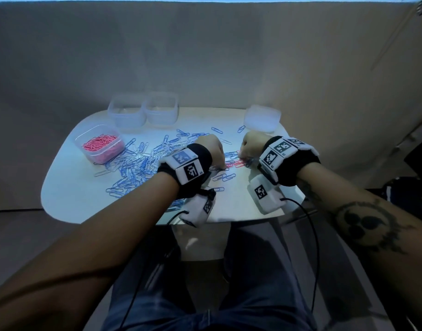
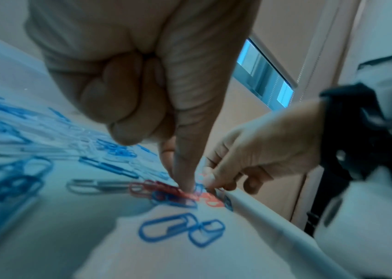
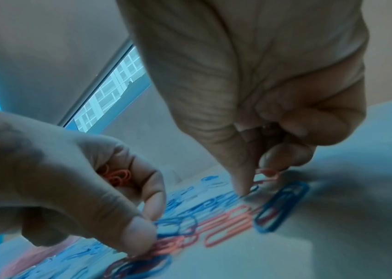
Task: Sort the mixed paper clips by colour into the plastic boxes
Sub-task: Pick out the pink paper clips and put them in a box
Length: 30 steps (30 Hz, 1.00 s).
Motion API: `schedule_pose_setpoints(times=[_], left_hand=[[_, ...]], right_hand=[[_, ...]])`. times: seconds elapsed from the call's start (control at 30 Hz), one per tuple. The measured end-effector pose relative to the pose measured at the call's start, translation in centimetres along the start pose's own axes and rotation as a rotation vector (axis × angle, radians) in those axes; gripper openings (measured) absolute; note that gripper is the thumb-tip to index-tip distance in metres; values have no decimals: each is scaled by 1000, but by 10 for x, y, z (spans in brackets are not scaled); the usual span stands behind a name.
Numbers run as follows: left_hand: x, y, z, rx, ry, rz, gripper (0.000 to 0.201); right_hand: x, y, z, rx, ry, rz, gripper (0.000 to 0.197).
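Blue, white and a few pink paper clips [image 1: 143, 161] lie scattered over the white table [image 1: 69, 194]. A clear box [image 1: 100, 144] at the left holds pink clips. Both hands meet over a small cluster of pink clips [image 1: 235, 163] near the middle. My left hand [image 1: 220, 163] keeps several pink clips [image 3: 116, 177] in its curled fingers while thumb and forefinger pinch another pink clip [image 3: 163, 247] on the table. My right hand [image 1: 241, 156] pinches a pink clip [image 3: 267, 174] between thumb and fingertips just above the surface.
Two empty clear boxes [image 1: 127, 111] [image 1: 161, 108] stand at the table's back edge. A translucent lid or box [image 1: 261, 118] sits at the back right. Loose blue clips [image 2: 180, 228] lie near the front edge. My legs are below the table.
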<state>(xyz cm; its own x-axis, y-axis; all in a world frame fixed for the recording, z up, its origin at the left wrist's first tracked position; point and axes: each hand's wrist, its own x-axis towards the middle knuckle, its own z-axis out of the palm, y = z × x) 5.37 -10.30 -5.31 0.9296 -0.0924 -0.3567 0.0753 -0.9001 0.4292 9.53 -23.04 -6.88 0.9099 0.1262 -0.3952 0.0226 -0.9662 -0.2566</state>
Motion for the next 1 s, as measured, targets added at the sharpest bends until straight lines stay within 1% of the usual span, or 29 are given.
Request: schedule_pose_setpoints(times=[0.07, 0.13, 0.17, 0.27, 0.33, 0.37, 0.4, 0.43, 0.5, 0.53, 0.57, 0.6, 0.67, 0.73, 0.8, 0.9, 1.0], left_hand=[[3, -5, -3, -43, 0, 4, 23], [3, -12, -6, -87, 2, 0, 22], [3, -15, -9, -99, 8, 0, 21], [1, -19, -14, -137, 5, 4, 16], [0, -21, -17, -131, -5, 0, 13], [-1, -23, -18, -99, 0, 0, 12], [0, -24, -18, -54, 12, -4, 9], [-1, -25, -18, -6, 39, 1, 4], [0, -25, -17, 64, 100, 36, 10], [1, -22, -16, 73, 110, 62, 10], [0, -19, -15, 81, 103, 92, 12], [0, -15, -13, 96, 78, 114, 17], [1, -9, -9, 154, 17, 147, 25], [3, -4, -7, 209, -17, 167, 27], [4, -1, -8, 265, -30, 200, 27], [3, 2, -10, 378, -11, 235, 22], [3, -2, -11, 425, 17, 258, 14]], right_hand=[[-4, 6, -3, -10, 14, 3, 12], [-9, 11, -9, 27, 13, -13, 17], [-9, 13, -12, 90, 10, -24, 20], [-14, 17, -15, 437, -70, 21, 15], [-18, 16, -15, 641, -100, 58, 20], [-21, 14, -14, 699, -108, 59, 22], [-25, 11, -13, 679, -111, 36, 24], [-29, 9, -12, 578, -92, -16, 25], [-32, 6, -10, 182, -3, -163, 26], [-32, 5, -8, 0, 39, -223, 27], [-31, 4, -6, -116, 64, -256, 26], [-29, 4, -5, -180, 66, -281, 23], [-27, 5, -5, -223, 33, -312, 22], [-25, 7, -5, -177, 0, -316, 24], [-23, 7, -5, -148, 2, -322, 21], [-20, 5, -4, -155, -39, -298, 13], [-17, 3, -4, -182, -86, -265, 3]])
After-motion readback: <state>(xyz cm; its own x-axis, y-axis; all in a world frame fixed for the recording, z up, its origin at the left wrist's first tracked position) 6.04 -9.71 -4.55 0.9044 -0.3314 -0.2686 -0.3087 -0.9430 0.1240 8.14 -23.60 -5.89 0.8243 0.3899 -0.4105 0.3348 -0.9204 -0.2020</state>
